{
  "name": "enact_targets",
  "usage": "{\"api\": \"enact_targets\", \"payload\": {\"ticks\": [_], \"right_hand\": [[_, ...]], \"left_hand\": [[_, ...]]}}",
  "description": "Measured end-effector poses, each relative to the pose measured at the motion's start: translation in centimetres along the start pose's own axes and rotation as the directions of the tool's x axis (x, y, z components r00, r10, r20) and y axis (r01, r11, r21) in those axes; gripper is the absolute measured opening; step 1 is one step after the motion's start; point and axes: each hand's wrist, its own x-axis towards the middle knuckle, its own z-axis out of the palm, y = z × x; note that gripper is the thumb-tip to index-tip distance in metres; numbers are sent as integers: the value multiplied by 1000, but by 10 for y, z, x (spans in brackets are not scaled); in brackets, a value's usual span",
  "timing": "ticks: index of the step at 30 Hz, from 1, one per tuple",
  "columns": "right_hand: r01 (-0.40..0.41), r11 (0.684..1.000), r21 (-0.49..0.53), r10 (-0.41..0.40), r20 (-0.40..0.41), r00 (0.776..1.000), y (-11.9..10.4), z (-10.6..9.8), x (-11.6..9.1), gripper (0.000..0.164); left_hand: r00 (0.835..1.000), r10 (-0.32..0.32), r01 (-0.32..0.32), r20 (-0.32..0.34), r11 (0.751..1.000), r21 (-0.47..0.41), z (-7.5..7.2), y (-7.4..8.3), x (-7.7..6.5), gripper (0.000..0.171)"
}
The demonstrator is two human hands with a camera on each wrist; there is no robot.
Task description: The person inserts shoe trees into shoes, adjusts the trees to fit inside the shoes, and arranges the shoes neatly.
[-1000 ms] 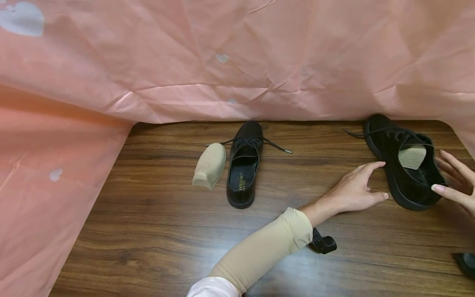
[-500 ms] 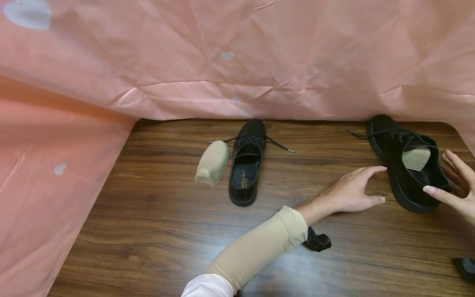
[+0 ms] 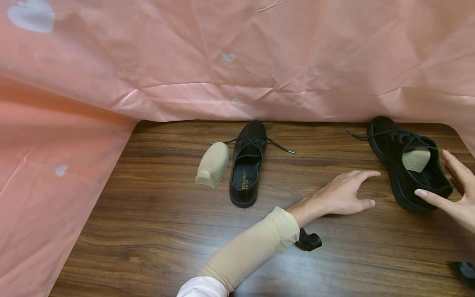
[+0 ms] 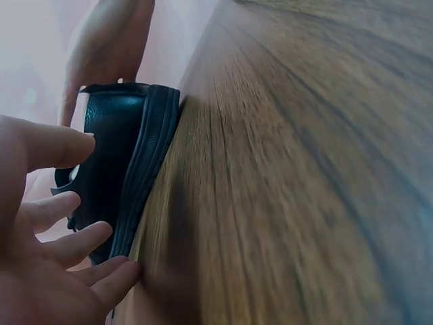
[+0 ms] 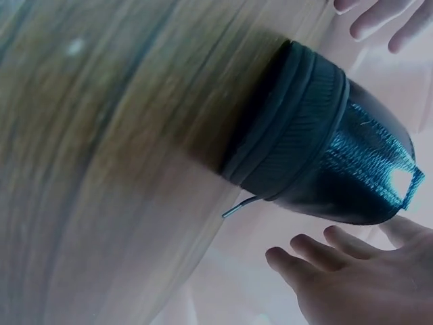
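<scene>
A black lace-up shoe [image 3: 384, 150] stands on the wooden floor at the right, its toe pointing away and leftward. Inside its opening shows a beige shoe insert [image 3: 416, 160]. My left hand [image 3: 339, 196] hovers left of this shoe, fingers spread and apart from it. On the other side, my right hand [image 3: 460, 194] is by the heel, fingers loosely extended; its thumb overlaps the heel rim in the head view. The right wrist view shows the heel [image 5: 318, 135] beside those relaxed fingers. Neither hand grips anything.
A second black shoe [image 3: 243, 185] with tied laces stands mid-floor, and a loose beige insert [image 3: 213, 163] lies at its left. Pink cloth [image 3: 237, 49] with pale hearts hangs behind and along the left side. A black wrist mount [image 3: 309, 241] shows beneath my left wrist.
My left hand has drawn leftward, away from the right shoe. My right hand has shifted leftward, its thumb farther across the heel. The view has shifted slightly; both shoes stay in place.
</scene>
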Motion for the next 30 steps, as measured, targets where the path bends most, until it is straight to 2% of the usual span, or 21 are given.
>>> {"api": "enact_targets", "payload": {"ticks": [3,6,14,19,26,30], "right_hand": [[18,997,-74,-18,6,1000,-6,0,1,93],[51,993,-105,-49,20,999,-12,-1,2,94],[125,992,4,-125,1,992,-20,3,5,96],[155,988,13,-155,6,988,-26,5,5,99],[153,986,-69,-147,88,985,-39,7,2,103],[180,979,-91,-169,118,978,-43,9,3,103]], "left_hand": [[1000,2,-2,4,1000,24,-2,-2,-3,73],[1000,18,-18,4,998,61,-4,-4,-7,73],[999,43,-42,-5,989,139,-9,-11,-17,74],[999,42,-41,-5,983,178,-11,-16,-21,75],[1000,-23,27,-20,977,211,-16,-22,-31,81],[999,-24,36,-46,959,280,-18,-23,-36,82]]}}
